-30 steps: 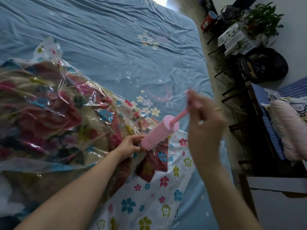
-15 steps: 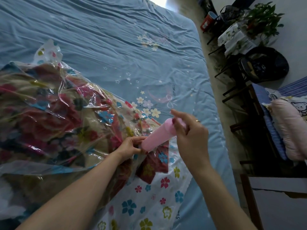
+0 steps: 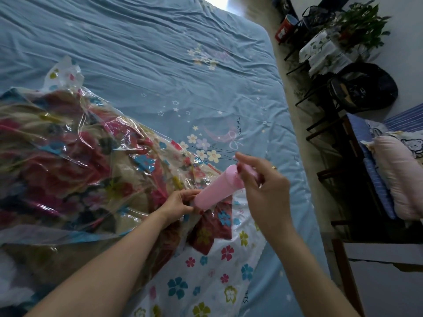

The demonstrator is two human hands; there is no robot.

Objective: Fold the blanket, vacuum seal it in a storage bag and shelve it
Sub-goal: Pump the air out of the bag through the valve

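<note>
A folded floral blanket (image 3: 68, 170) lies inside a clear plastic storage bag (image 3: 206, 266) printed with flowers, on the blue bed. A pink hand pump (image 3: 217, 188) stands tilted on the bag, its lower end on the bag's surface. My left hand (image 3: 180, 202) grips the pump's lower end against the bag. My right hand (image 3: 261, 186) holds the pump's handle at the top, pushed down close to the pink cylinder. The valve under the pump is hidden.
The blue bedsheet (image 3: 183, 65) stretches away behind the bag. Right of the bed runs a strip of floor (image 3: 297, 106). Beyond it stand dark chairs (image 3: 357, 92), a small covered table with a plant (image 3: 357, 26), and a bench with pink pillows (image 3: 398, 172).
One second ago my right hand had the pump's handle drawn out on its rod. It has since pushed the handle down into the cylinder. My left hand stays put.
</note>
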